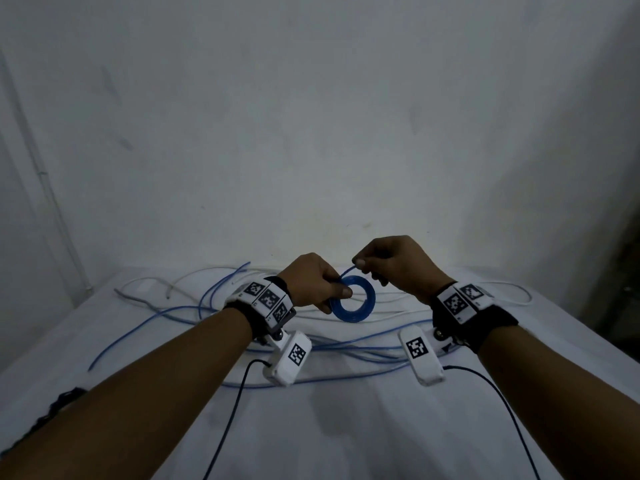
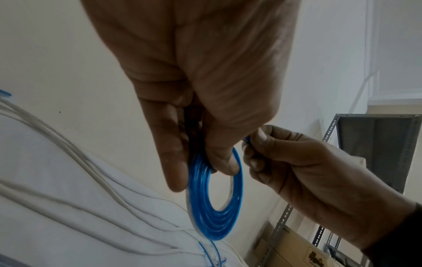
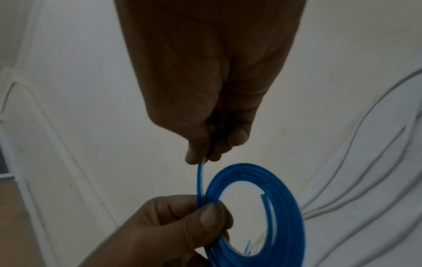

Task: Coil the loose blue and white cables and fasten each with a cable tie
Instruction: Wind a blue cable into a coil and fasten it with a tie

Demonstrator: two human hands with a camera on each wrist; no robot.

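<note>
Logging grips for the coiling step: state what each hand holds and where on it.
Left hand pinches the blue coil at its left rim, thumb through the centre. Right hand pinches the blue strand just above the coil.

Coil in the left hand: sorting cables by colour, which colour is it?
Blue coil; clearest in the right wrist view.
</note>
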